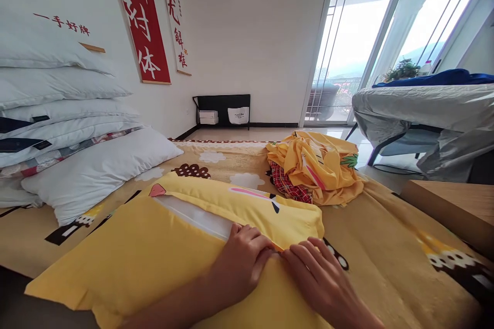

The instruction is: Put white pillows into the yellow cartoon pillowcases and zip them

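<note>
A yellow pillowcase (165, 252) lies in front of me on the bed, with a white pillow (200, 216) showing through its long slit. My left hand (245, 257) is closed on the edge of that slit, toward its right end. Close beside it, my right hand (318, 272) pinches the same edge, fingers bent over the cloth. The fingertips of both hands nearly meet, and what lies exactly between them is partly hidden. A pink ear print and a dark mark decorate the far flap of the case.
White pillows (111, 164) are stacked at the left. A crumpled heap of yellow and red plaid covers (320, 164) lies at the far side of the patterned bed sheet (389, 247). At the right stand a wooden surface (459, 200) and a covered table (432, 105).
</note>
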Available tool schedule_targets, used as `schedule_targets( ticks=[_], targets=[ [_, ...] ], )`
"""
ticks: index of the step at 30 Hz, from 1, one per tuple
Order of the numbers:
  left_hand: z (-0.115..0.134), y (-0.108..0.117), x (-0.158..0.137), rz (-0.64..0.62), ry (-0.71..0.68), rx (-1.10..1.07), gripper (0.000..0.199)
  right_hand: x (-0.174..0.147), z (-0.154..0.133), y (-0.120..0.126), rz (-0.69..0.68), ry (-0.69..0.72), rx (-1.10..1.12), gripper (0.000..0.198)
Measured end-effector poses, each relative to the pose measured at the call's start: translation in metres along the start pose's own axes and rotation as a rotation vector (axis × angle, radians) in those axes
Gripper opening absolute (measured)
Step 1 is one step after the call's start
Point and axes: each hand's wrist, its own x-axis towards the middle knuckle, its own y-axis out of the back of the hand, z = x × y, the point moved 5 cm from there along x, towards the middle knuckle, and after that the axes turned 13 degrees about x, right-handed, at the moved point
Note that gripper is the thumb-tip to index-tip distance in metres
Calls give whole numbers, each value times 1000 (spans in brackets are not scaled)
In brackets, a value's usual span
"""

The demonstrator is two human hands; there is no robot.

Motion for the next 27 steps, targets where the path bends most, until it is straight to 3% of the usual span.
schedule_targets(
  ticks=[6, 11, 16, 20, 27],
  targets=[
    [1, -5, 1, 8, -43, 102, 12, 12, -3, -3, -160, 183, -174, 36],
    [2, -10, -4, 65, -75, 182, 15, 22, -5, -11, -304, 229, -190, 39],
    [2, -15, -5, 70, -132, 308, 15, 21, -9, 2, -209, 294, -121, 45],
    [7, -20, -3, 71, -257, 418, 16, 16, -7, 10, -177, 335, -102, 45],
    [9, -22, 0, 48, -370, 523, 13, 2, -5, 4, -133, 340, -87, 45]
  ],
)
